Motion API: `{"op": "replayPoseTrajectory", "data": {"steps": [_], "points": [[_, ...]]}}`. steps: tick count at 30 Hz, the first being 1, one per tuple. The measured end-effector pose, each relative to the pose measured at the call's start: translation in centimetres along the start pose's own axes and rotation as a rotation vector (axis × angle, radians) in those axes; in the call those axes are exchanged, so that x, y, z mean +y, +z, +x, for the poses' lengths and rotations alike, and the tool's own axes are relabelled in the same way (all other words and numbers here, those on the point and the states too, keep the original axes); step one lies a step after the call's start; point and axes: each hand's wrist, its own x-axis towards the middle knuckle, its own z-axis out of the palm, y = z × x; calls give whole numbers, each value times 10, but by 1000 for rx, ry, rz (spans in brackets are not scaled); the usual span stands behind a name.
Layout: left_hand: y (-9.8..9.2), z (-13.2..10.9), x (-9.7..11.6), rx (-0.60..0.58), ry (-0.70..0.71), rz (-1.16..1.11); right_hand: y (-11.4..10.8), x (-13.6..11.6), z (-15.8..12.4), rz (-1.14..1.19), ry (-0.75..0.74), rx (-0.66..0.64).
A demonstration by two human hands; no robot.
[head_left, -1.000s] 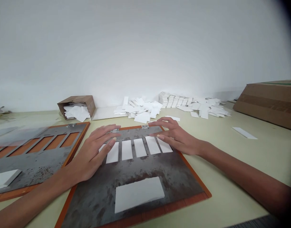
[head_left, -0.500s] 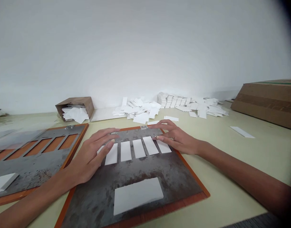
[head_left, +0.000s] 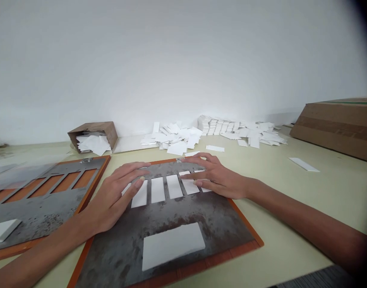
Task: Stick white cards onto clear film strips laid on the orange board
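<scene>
A dark metal template plate (head_left: 201,224) on an orange-edged board lies in front of me. Its row of narrow slots holds white strips (head_left: 157,189), and a large slot near me holds a white rectangle (head_left: 172,245). My left hand (head_left: 114,198) lies flat and open on the left end of the row, fingers spread over the leftmost strips. My right hand (head_left: 216,176) rests open on the right end of the row, covering the rightmost strips, fingers pointing left.
A second template plate (head_left: 42,200) lies to the left, its slots showing orange. A small cardboard box (head_left: 95,136) of white pieces and loose heaps of white strips (head_left: 219,132) sit by the wall. A large cardboard box (head_left: 336,126) stands at right; one strip (head_left: 303,164) lies alone.
My right hand has slid a little left and nearer, over the rightmost strips. My left hand has stayed almost still.
</scene>
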Motion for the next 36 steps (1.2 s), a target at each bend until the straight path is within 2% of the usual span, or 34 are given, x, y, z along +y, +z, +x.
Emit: {"op": "replayPoseTrajectory", "data": {"steps": [22, 29, 36], "points": [[0, 0, 1, -20, -3, 36, 1, 1, -1, 47, 15, 22], [-1, 1, 2, -27, 18, 37, -1, -4, 0, 60, 6, -52], [-1, 1, 3, -21, 18, 43, -2, 1, -1, 60, 47, 20]]}}
